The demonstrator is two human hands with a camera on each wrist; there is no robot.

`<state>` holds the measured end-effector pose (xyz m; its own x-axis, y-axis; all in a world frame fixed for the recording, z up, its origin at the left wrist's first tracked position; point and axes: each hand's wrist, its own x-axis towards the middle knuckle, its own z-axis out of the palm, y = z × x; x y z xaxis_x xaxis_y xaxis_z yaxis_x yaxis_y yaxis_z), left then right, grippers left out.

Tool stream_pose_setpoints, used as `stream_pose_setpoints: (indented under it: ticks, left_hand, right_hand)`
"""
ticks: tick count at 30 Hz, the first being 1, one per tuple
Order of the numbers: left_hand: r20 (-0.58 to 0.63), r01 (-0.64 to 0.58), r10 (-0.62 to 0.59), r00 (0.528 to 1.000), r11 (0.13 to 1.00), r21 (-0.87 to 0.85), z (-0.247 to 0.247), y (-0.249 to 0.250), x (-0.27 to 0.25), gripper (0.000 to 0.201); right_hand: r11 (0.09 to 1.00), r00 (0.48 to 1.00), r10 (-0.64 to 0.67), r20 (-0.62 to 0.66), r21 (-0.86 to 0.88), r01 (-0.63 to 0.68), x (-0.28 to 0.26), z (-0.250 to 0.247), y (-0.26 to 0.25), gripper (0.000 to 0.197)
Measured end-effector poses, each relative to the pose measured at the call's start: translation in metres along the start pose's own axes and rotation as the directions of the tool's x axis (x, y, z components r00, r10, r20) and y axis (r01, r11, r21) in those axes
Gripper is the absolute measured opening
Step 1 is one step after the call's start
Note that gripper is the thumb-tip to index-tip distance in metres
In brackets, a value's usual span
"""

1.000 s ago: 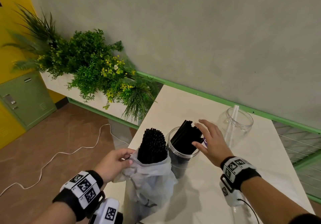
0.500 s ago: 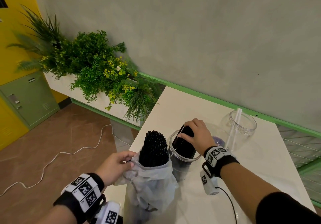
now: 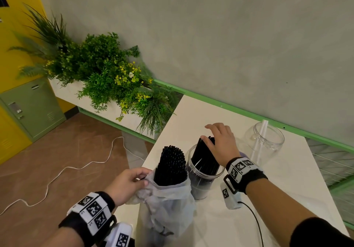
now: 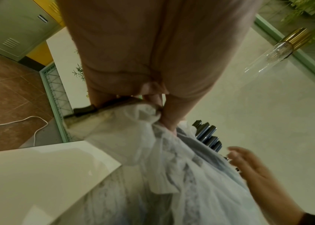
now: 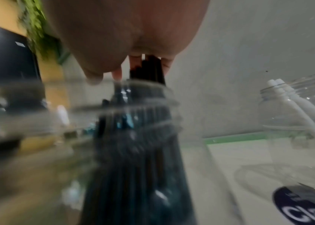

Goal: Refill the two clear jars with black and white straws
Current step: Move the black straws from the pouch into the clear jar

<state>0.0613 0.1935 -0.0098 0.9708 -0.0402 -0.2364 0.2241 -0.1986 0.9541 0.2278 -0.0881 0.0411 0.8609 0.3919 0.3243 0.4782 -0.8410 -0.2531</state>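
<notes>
Near the table's front left corner stands a clear jar [image 3: 205, 177] packed with black straws [image 3: 203, 156]. My right hand [image 3: 214, 137] lies over their tops, thumb against the left side of the bundle and fingers stretched out past it. In the right wrist view the straw tops [image 5: 147, 68] show between my fingers [image 5: 135, 60]. My left hand [image 3: 134, 179] pinches the rim of a thin plastic bag [image 3: 168, 204] holding another bundle of black straws [image 3: 170, 166]. A second clear jar [image 3: 268, 139], further right, holds a few white straws [image 3: 263, 129].
The table [image 3: 287, 185] has its left edge just beside the bag, and the grey wall with a green rail [image 3: 239, 110] runs behind it. A planter of green plants [image 3: 107, 74], a green locker [image 3: 30, 106] and a white cable [image 3: 76, 168] lie to the left.
My right hand came down onto the black straws in the jar, gripped them, and now has its fingers spread loose over the tops. The left hand keeps its hold on the bag.
</notes>
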Motion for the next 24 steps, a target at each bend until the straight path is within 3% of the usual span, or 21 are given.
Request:
stream_pose_setpoints:
  ticks: [4,6,8,11,14,17,20,24]
  left_hand:
    - [-0.015,0.016,-0.016,1.0,1.0,-0.011,0.0,0.0,0.0,0.029]
    - [-0.013,0.018,-0.018,1.0,1.0,-0.016,-0.001,-0.002,0.0,0.029]
    - [-0.002,0.018,-0.018,1.0,1.0,-0.017,-0.002,-0.003,0.0,0.028]
    - [-0.002,0.017,-0.017,1.0,1.0,-0.003,-0.004,-0.005,-0.001,0.028]
    - [0.017,0.02,-0.02,1.0,1.0,-0.008,-0.003,-0.006,-0.003,0.028]
    - [0.047,0.028,-0.026,0.999,0.999,-0.03,0.0,-0.006,-0.007,0.027]
    - [0.058,0.042,-0.039,0.998,0.998,-0.038,0.004,-0.006,-0.009,0.026]
    - [-0.003,0.025,-0.025,1.0,0.994,-0.109,0.004,-0.002,-0.015,0.026]
  right_hand:
    - [0.956,0.972,-0.075,-0.224,0.262,0.134,-0.03,-0.023,-0.033,0.032]
    - [0.91,0.976,-0.157,-0.15,0.363,0.202,-0.058,-0.028,-0.054,0.02]
    - [0.89,0.976,-0.218,0.02,0.415,0.191,-0.089,-0.022,-0.068,0.014]
    - [0.921,0.951,-0.163,0.263,0.386,0.052,-0.123,-0.002,-0.077,0.039]
    - [0.923,0.922,-0.023,0.386,0.363,-0.129,-0.135,0.015,-0.082,0.058]
    - [0.87,0.882,0.064,0.467,0.407,-0.279,-0.131,0.03,-0.085,0.065]
    - [0.795,0.852,0.068,0.519,0.488,-0.361,-0.124,0.045,-0.09,0.065]
    - [0.773,0.92,0.043,0.39,0.57,-0.278,-0.116,0.043,-0.1,0.039]
